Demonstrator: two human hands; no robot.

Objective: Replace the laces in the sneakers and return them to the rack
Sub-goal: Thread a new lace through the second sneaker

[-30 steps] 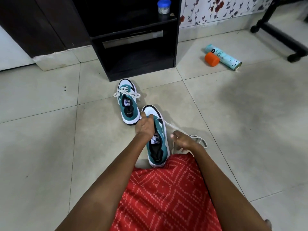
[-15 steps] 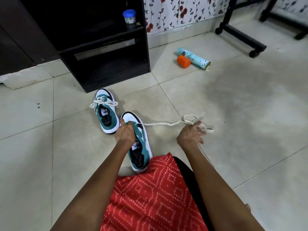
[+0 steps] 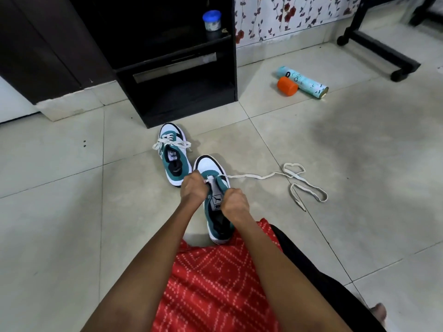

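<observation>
A floor [image 3: 72,212] of large pale glossy tiles with thin dark grout lines fills most of the view. At its far edge stands a black open shelf unit [image 3: 182,75], with dark wooden panels [image 3: 48,44] to its left. To its right, a wall [image 3: 287,17] carries white paper patterned with red flowers. Black wheeled frame legs [image 3: 378,51] stand at the far right corner.

A pale tiled floor [image 3: 72,212] fills most of the view. On it at the far right lies a light blue printed tube [image 3: 303,82] on its side, with an orange cap [image 3: 287,86] touching its near side. Farther right stands a black wheeled frame [image 3: 378,47]. A blue-lidded jar [image 3: 211,20] sits on a dark shelf. Floral wallpaper [image 3: 287,13] covers the far wall.
</observation>
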